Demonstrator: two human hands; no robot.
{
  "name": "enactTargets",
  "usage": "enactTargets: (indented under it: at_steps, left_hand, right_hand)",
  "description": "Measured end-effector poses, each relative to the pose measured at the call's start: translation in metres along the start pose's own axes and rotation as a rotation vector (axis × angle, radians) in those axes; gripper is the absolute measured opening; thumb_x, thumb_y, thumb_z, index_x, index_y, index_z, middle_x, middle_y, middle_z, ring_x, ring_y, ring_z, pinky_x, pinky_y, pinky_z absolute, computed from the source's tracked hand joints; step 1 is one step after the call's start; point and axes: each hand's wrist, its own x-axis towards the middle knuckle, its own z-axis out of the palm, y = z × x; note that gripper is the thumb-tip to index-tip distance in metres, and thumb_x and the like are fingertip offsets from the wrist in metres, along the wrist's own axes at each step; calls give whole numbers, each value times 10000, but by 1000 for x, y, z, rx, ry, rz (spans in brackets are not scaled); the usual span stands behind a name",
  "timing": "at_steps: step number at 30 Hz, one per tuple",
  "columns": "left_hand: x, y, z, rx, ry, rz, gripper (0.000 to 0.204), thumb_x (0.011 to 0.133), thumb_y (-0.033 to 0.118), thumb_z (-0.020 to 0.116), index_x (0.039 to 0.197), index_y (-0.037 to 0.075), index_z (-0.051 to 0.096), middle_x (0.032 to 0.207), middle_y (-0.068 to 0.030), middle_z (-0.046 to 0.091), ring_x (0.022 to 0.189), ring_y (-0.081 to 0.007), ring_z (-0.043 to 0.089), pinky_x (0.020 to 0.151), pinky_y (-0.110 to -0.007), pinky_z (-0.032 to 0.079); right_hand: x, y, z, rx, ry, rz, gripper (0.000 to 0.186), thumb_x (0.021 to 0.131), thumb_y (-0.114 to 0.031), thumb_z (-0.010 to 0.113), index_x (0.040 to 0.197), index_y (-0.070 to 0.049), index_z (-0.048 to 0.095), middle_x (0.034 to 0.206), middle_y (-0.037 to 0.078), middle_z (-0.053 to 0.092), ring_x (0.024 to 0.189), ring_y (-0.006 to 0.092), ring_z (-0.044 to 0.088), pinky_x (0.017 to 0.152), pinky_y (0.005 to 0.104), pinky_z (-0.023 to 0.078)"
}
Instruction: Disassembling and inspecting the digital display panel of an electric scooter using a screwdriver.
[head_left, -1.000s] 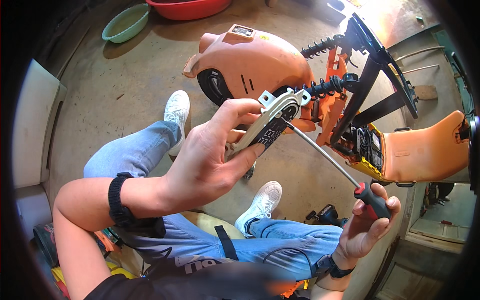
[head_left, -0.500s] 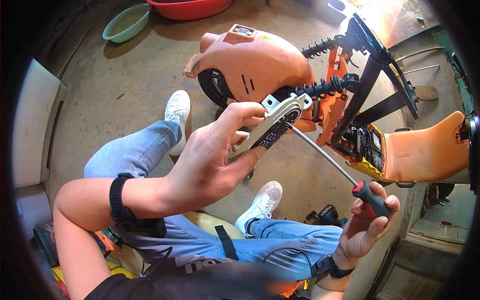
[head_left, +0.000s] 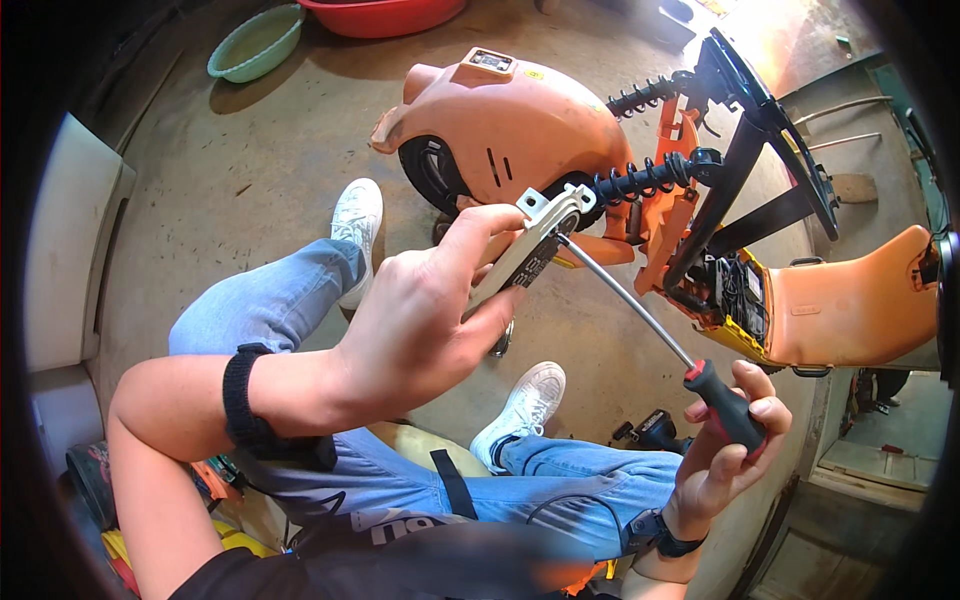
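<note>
Raised in front of me, a pale, flat part (head_left: 518,258) with a dark printed face and small lugs at its upper end is gripped in my left hand (head_left: 415,315). Thumb and fingers clasp its two sides, partly covering it. My right hand (head_left: 735,445) holds a screwdriver (head_left: 728,408) by its black and red handle. The shaft slants up to the left, and its tip meets or nearly meets the round black end of the part. Whether a screw sits there is too small to tell.
Beyond my hands stands an orange vehicle body (head_left: 510,125) with a dark wheel, coil-spring shocks (head_left: 650,180) and a black frame (head_left: 735,165). At right lies an orange seat (head_left: 850,305) beside exposed wiring. A power drill (head_left: 655,432) rests near my foot; green (head_left: 258,50) and red (head_left: 385,14) basins stand far off.
The pale part has tilted, showing less of its dark face. My right hand and the screwdriver have shifted a little left, the tip still at the part's upper end.
</note>
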Motion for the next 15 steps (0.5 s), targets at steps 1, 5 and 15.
enactTargets:
  at_steps: [1,5,15]
  left_hand:
    - [0,-1,0,0,0,0,488,849,8,694,1285,26,477,1056,-263,691,931,-435,692,756,-468,567]
    - [0,-1,-2,55,-28,6,476,852,24,686,1277,29,471,1020,-245,701,873,-427,695,720,-483,559]
    - [-2,1,-2,141,-79,43,470,857,48,685,1272,25,467,979,-213,712,776,-405,697,665,-477,555]
  right_hand:
    - [2,-1,3,-20,15,8,599,881,-508,740,1196,-86,456,1269,225,553,791,203,660,690,275,557]
    - [3,-6,8,-65,3,5,604,917,-450,705,1279,-39,451,1228,173,520,795,164,597,698,246,501]
    - [4,3,-5,-191,62,129,796,895,-672,618,1325,-35,409,930,125,588,735,159,584,630,261,513]
